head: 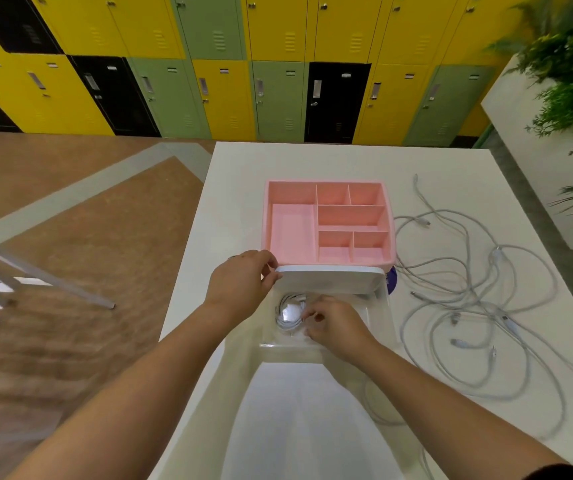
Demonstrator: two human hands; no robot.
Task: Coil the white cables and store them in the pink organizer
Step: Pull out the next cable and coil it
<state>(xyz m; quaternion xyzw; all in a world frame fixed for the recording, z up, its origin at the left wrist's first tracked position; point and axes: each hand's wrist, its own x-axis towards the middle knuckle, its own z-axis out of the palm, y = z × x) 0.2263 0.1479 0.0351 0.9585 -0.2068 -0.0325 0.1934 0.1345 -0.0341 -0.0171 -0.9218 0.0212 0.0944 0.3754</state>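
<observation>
Pinching coiled cable [287, 315] inside clear drawer [288, 348]: right fingers [313, 315]; left fingers [271, 275] gripping white panel [333, 278].

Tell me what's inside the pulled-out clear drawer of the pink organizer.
One coiled white cable lies in the drawer, the right hand touching it. That hand covers the drawer's right side, and its back is hidden beneath the white panel.

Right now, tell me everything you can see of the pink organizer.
The pink organizer is a plastic-looking tray, level on the white table. Its open top is split into a long left section and smaller ones on the right, all bare. Under its white front, a clear drawer is pulled out, holding a coiled white cable. The left hand holds the front left corner; the right hand holds the coil.
</observation>
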